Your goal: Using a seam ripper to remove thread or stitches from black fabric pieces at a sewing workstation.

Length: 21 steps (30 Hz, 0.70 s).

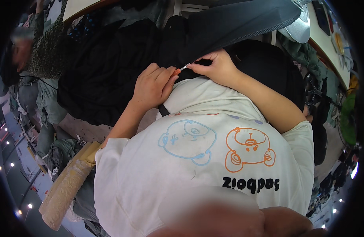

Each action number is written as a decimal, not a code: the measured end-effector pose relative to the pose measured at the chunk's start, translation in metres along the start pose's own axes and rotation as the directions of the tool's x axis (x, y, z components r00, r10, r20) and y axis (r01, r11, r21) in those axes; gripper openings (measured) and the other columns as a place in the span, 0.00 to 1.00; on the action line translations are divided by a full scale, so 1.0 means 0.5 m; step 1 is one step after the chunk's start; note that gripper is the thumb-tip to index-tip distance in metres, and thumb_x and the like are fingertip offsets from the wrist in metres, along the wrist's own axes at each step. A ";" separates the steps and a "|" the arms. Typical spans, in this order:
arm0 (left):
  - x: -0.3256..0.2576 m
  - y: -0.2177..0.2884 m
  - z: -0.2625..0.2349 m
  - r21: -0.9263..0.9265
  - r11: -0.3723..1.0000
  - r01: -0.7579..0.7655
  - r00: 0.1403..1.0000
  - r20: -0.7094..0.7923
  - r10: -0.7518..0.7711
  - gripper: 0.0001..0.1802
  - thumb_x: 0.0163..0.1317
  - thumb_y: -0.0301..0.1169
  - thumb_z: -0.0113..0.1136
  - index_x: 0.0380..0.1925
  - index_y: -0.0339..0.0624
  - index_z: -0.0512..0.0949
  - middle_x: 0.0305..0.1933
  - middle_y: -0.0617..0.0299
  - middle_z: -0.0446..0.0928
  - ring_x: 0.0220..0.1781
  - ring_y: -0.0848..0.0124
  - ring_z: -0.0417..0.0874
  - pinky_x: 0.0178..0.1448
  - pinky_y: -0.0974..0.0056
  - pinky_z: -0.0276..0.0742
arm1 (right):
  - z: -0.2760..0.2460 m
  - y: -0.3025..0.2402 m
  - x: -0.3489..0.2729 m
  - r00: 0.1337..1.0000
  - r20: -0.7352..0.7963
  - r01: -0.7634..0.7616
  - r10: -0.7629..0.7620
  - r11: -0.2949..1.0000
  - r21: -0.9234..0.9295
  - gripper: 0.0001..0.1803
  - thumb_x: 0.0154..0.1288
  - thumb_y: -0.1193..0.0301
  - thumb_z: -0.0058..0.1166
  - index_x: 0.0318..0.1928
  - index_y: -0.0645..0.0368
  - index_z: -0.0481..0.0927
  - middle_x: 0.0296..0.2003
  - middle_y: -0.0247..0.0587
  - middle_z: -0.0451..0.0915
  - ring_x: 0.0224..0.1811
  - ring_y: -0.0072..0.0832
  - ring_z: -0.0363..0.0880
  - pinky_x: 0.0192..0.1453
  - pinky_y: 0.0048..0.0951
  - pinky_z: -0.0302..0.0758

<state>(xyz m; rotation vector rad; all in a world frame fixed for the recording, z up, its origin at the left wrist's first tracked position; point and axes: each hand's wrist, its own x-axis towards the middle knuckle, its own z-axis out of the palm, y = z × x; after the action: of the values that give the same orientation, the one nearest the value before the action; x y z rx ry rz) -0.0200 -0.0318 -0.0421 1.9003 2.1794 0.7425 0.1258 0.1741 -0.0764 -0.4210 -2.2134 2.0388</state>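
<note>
My left hand [152, 85] is closed round a small orange-handled tool [177, 72] with a thin pale metal tip, held in front of my waist. The tip points up and to the right. Right at that tip, the thumb and forefinger of my right hand [220, 70] are pinched together. Whatever lies between them is too small to make out. Black cloth [205, 43] lies just beyond both hands, over my lap. Above it stretches a dark grey garment piece [237, 25] with a stitched edge.
A lamp with a metal shade [298, 29] stands at the far right beside a pale table [328, 43]. Black fabric [106, 67] is heaped on the left. A plastic-wrapped roll [67, 187] lies lower left. Another person's hand [23, 51] shows at the far left, and a green fan [348, 118] at the right.
</note>
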 end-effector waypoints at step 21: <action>0.009 -0.002 0.043 -0.093 0.995 0.047 0.998 -0.030 -0.050 0.10 0.70 0.30 0.65 0.46 0.37 0.80 0.41 0.54 0.86 0.39 0.56 0.87 0.43 0.58 0.83 | -0.008 0.005 -0.003 1.000 -0.011 -0.021 0.023 0.993 0.115 0.09 0.65 0.71 0.71 0.42 0.63 0.91 0.36 0.38 0.92 0.38 0.18 0.86 0.46 0.22 0.81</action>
<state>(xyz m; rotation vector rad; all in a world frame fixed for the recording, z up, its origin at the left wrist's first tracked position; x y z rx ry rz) -0.0123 -0.0221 -0.0604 1.7968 2.1619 0.8544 0.1284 0.1776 -0.0785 -0.4465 -2.0806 2.1553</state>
